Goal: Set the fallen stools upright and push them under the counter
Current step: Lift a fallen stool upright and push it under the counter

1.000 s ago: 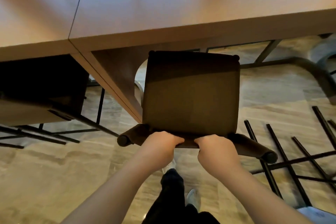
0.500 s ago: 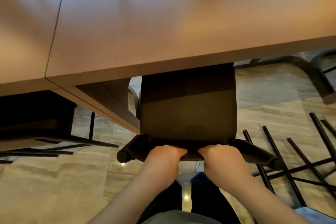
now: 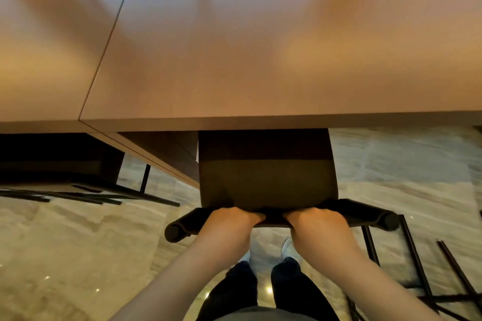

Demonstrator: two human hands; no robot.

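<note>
A dark upright stool (image 3: pixel 266 177) stands directly in front of me, the far part of its seat hidden under the wooden counter (image 3: pixel 260 60). Its low padded backrest (image 3: pixel 365 212) runs across the near edge of the seat. My left hand (image 3: pixel 232 221) and my right hand (image 3: pixel 317 221) both grip the middle of that backrest, side by side. Black metal legs of a fallen stool (image 3: pixel 417 268) lie on the floor at the lower right. Another dark stool (image 3: pixel 60 159) sits under the counter at the left.
The counter's side panel (image 3: pixel 161 156) comes down just left of the stool I hold. The floor (image 3: pixel 65 255) is pale polished stone. My own legs and shoes (image 3: pixel 260 281) stand right behind the stool.
The stool has slid forward, so more of its seat is now hidden beneath the counter's edge. Both hands kept their grip on the backrest, and I stepped closer.
</note>
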